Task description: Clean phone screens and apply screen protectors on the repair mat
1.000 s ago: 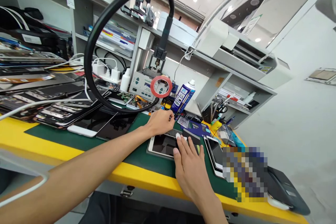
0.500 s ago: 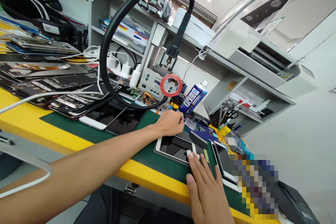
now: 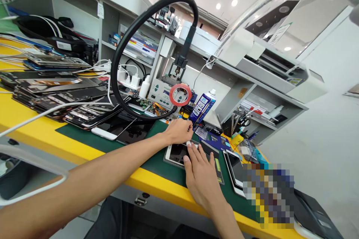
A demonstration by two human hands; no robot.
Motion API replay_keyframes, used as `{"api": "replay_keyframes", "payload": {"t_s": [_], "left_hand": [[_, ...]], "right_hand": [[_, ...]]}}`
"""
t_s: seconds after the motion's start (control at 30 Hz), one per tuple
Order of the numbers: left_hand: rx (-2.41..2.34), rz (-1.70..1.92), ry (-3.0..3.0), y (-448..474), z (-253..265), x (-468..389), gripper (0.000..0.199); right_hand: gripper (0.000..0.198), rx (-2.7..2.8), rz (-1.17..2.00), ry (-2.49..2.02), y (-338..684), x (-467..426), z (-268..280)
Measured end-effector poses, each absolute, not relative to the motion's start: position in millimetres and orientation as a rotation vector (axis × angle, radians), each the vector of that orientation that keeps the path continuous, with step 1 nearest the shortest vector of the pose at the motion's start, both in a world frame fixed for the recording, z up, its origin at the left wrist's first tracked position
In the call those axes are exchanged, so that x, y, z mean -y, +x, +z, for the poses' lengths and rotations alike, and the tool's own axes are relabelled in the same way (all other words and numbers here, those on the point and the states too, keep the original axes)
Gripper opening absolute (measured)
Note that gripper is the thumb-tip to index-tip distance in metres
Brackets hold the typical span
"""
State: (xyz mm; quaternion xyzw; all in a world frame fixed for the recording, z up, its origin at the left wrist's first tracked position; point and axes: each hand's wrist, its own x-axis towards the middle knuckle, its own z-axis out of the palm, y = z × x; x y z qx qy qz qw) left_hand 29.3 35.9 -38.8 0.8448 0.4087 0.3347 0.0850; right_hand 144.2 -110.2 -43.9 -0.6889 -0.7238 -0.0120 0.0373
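The white tablet lies on the green mat, partly hidden by the right hand. That hand is spread flat, with a small white thing at its fingertips. It has just slid left and far from the tablet's right end — it looks like rubbing to and fro. The left hand is curled up by the far side; I cannot tell if it holds anything. Beyond stands a blue can — two slabs lie right.
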Motion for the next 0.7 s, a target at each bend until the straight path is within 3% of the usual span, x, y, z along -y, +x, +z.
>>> {"api": "replay_keyframes", "payload": {"t_s": [0.7], "left_hand": [[-1.265, 0.871, 2.533, 18.1, -51.4, -33.8, 0.026]], "right_hand": [[0.061, 2.069, 0.040, -1.835, 152.1, 128.6, -52.9]]}}
